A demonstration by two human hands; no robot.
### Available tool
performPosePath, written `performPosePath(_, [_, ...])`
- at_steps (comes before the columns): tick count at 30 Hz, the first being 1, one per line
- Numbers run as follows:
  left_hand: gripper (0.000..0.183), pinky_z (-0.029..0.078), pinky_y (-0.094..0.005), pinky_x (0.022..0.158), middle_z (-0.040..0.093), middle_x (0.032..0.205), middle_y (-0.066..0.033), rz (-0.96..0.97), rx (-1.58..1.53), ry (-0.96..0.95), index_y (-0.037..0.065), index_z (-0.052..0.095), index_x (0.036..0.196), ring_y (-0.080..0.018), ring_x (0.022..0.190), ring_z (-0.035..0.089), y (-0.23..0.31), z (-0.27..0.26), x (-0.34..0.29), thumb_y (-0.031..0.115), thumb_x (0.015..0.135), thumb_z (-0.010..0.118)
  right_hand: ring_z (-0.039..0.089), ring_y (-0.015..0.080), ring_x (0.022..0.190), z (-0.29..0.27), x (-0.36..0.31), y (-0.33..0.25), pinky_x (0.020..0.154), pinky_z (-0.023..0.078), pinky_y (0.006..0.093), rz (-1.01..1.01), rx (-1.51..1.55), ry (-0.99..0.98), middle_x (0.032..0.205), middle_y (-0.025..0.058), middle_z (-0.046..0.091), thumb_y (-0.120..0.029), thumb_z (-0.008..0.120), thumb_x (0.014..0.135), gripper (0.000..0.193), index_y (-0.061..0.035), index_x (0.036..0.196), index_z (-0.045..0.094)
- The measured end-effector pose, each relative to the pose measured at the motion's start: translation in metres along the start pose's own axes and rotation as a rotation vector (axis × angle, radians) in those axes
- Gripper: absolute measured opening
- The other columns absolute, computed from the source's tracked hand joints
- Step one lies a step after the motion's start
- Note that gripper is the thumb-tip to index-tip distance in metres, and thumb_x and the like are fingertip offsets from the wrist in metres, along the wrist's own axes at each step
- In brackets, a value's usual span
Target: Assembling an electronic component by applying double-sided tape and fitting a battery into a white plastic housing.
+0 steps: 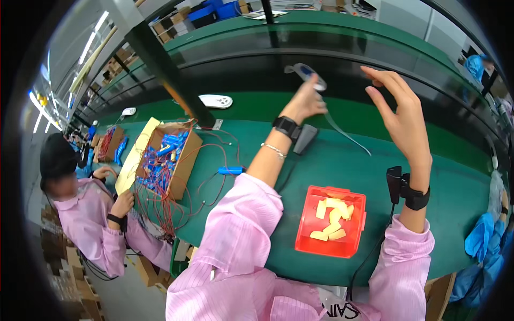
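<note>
The left hand [306, 102] is raised with its thumb up and its fingers curled in, grasping a pale, rounded item [319, 84] with a dark blue patch; the item is blurred, so its exact kind is hard to tell. It sits at the top of the left hand, partly beyond the fingertips on the far side. A thin translucent strip [345, 134] trails from beside that hand toward the near right; whether it joins the item cannot be made out.

The right hand [397, 101] is held up to the right of the left hand and well apart from it, released, with its fingers loosely bent, a gap between thumb and forefinger, and nothing in its grip.

On the near side of both hands, between the two forearms, a red tray [321, 247] rests on the green table [284, 224], with yellow pieces [334, 215] lying loose in it. Just behind the left wrist, a grey block [305, 139] is attached by its black strap [287, 128].

To the left of the left hand, a single blue cylinder [231, 170] lies near the forearm, among red wires [166, 208]. Farther left stands an open cardboard box [187, 163] full of blue cylinders [160, 160], with a co-worker [93, 214] in a pink top beyond it. A white device [216, 101] lies left of the left hand, on the far side of the box
</note>
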State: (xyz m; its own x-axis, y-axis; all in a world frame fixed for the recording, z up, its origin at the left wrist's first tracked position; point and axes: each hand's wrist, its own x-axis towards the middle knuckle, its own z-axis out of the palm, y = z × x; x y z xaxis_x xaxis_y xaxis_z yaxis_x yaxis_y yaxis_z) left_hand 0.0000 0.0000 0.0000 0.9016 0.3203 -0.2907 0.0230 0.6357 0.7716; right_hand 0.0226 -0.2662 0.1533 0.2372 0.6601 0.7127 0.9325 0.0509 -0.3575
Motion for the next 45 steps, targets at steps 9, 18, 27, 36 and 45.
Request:
performPosePath(9, [0.077,0.035,-0.0388,0.11,0.045,0.144,-0.0257,0.014,0.979,-0.414,-0.005,0.04,0.142,-0.0325,0.134,0.044,-0.014,0.095,-0.072,0.057,0.097,0.044,0.062,0.0212,0.086,0.002,-0.004,0.002,0.082,0.047,0.0293,0.035,0.05,0.0,0.099,0.0109,0.064,-0.005,0.061,0.09,0.027,-0.0034,0.117,0.065])
performPosePath(18, [0.023,0.045,-0.0404,0.086,0.06,0.093,-0.0094,0.439,2.186,0.26,0.007,0.067,0.088,-0.0301,0.095,0.053,0.022,-0.054,-0.303,0.022,0.075,0.077,0.064,0.0198,0.087,-0.007,-0.006,0.013,0.082,0.049,0.0307,0.085,0.072,-0.053,0.1,0.0103,0.068,-0.013,0.06,0.094,0.025,-0.0031,0.117,0.065])
performPosePath(27, [0.027,0.047,-0.0339,0.09,0.063,0.111,-0.0067,0.657,1.319,0.302,0.001,0.064,0.108,-0.0202,0.104,0.059,0.013,-0.018,-0.304,0.02,0.09,0.068,0.064,0.0206,0.086,0.003,-0.007,0.007,0.082,0.049,0.0304,0.06,0.133,-0.026,0.099,0.012,0.069,-0.012,0.06,0.093,0.022,0.0005,0.111,0.067])
performPosePath(36, [0.043,0.046,-0.0247,0.085,0.063,0.112,-0.0072,0.792,0.601,-0.24,0.004,0.043,0.14,-0.0115,0.099,0.058,0.031,0.115,-0.212,0.024,0.102,0.052,0.061,0.0168,0.101,0.018,-0.004,-0.019,0.086,0.047,0.0285,0.058,0.618,-0.069,0.114,0.0091,0.06,-0.017,0.059,0.097,0.03,0.0014,0.121,0.062])
performPosePath(45, [0.017,0.05,-0.0265,0.076,0.068,0.094,-0.0087,1.486,1.133,0.227,-0.001,0.062,0.105,-0.0142,0.086,0.064,0.023,0.136,-0.178,0.005,0.09,0.067,0.066,0.014,0.092,0.014,-0.001,-0.004,0.082,0.053,0.0265,0.295,0.97,0.054,0.104,0.0074,0.067,-0.01,0.072,0.087,0.033,0.0023,0.117,0.065])
